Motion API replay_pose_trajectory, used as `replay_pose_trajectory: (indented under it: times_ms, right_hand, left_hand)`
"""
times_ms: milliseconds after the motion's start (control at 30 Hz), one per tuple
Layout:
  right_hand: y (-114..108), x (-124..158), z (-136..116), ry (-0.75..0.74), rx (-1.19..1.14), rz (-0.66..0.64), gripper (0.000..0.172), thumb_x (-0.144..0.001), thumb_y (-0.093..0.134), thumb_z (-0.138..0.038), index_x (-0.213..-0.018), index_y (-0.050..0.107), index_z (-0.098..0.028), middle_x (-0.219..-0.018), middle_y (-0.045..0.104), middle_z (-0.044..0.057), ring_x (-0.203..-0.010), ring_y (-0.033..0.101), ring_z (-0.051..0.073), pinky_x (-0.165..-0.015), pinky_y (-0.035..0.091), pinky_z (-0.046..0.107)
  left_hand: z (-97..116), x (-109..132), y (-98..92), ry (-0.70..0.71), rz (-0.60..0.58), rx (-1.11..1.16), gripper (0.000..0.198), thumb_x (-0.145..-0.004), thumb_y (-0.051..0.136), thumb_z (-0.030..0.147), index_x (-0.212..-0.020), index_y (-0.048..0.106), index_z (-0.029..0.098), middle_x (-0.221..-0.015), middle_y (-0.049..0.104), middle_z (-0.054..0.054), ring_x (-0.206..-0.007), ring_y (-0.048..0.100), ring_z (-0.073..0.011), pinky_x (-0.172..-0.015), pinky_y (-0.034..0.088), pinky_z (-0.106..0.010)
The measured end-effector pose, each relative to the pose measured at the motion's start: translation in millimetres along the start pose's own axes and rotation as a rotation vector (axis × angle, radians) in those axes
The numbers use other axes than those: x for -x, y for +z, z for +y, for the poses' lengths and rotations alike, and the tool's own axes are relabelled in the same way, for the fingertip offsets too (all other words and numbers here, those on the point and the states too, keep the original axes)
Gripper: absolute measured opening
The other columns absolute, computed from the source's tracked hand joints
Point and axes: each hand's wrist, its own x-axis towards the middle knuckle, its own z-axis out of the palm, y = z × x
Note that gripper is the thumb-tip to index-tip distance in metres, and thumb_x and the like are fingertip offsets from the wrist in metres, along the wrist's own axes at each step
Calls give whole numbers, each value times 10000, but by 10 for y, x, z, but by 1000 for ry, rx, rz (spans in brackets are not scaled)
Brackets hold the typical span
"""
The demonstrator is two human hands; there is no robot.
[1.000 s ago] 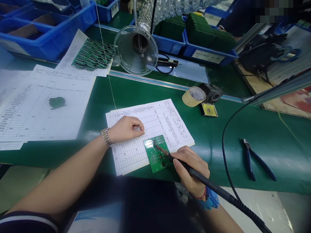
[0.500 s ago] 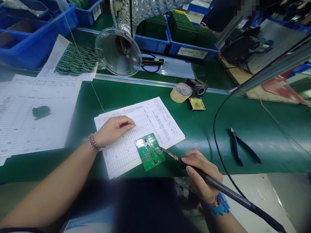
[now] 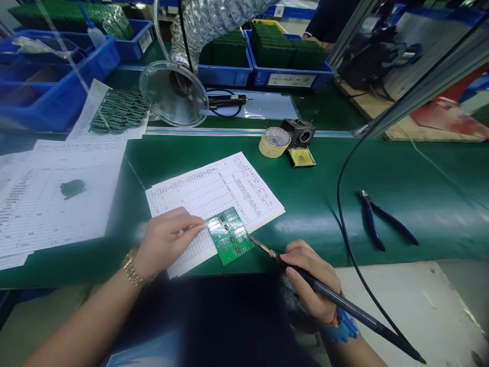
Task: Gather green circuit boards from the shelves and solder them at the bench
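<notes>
A green circuit board [image 3: 229, 235] lies on the lower edge of a printed paper form [image 3: 214, 188]. My left hand [image 3: 166, 242] rests on the form, its pinched fingertips close to the board's left edge. A thin solder wire [image 3: 134, 172] runs toward those fingers, though its end is hard to see. My right hand [image 3: 310, 279] holds a black soldering iron [image 3: 344, 300] like a pen. The iron's metal tip [image 3: 260, 245] stops just off the board's lower right corner, apparently not touching it.
A green-matted bench [image 3: 397, 178] carries blue diagonal cutters [image 3: 382, 219], a tape roll [image 3: 273, 142], and a tip cleaner [image 3: 301, 157]. Behind stand a clear fume hood [image 3: 173, 94] and blue bins [image 3: 290, 76] of stacked boards. A black cable [image 3: 344, 224] curves nearby.
The iron tip has moved from the board to just beyond its lower right corner. My left hand has slid down and right, bringing its fingertips to the board's left edge.
</notes>
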Motion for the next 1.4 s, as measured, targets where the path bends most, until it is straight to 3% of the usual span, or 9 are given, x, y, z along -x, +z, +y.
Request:
replay_pose_trajectory:
  times_ms: [167, 367, 667, 1067, 1400]
  right_hand:
    - [-72, 44, -58, -93, 18, -70, 280, -672, 485, -48, -903, 607, -149, -627, 526, 40, -602, 493, 168, -525, 446, 350]
    - [-61, 135, -112, -136, 127, -119, 254, -668, 485, -47, -859, 612, -155, -614, 534, 36, -612, 511, 169, -517, 463, 325]
    - [6, 238, -39, -148, 114, -129, 274, -650, 512, -23, -878, 608, -140, -636, 514, 49, -647, 487, 177, -523, 449, 331]
    - [33, 223, 0, -170, 112, -147, 261, -649, 514, -22, -870, 605, -126, -633, 508, 51, -648, 469, 171, -528, 444, 336]
    - [42, 238, 20, -157, 102, -159, 290, -634, 523, -14, -885, 605, -135, -636, 504, 53, -646, 464, 178, -531, 441, 350]
  left_hand:
    - [100, 138, 84, -26, -31, 137, 100, -771, 578, 178, -815, 667, 192, -671, 610, -24, -615, 555, -118, -536, 449, -231]
    - [221, 172, 200, -43, -148, 223, 109, -772, 558, 169, -798, 659, 198, -710, 589, -36, -655, 546, -129, -572, 452, -254]
    - [294, 141, 251, -20, -216, 190, 118, -772, 535, 170, -758, 651, 189, -676, 561, -30, -632, 515, -130, -546, 428, -262]
    - [311, 125, 277, -3, -213, 169, 122, -780, 527, 167, -759, 647, 179, -674, 554, -32, -630, 505, -125, -546, 408, -261]
    - [302, 101, 369, 120, -197, 80, 147, -783, 506, 134, -722, 636, 166, -629, 537, -17, -599, 463, -114, -525, 382, -249]
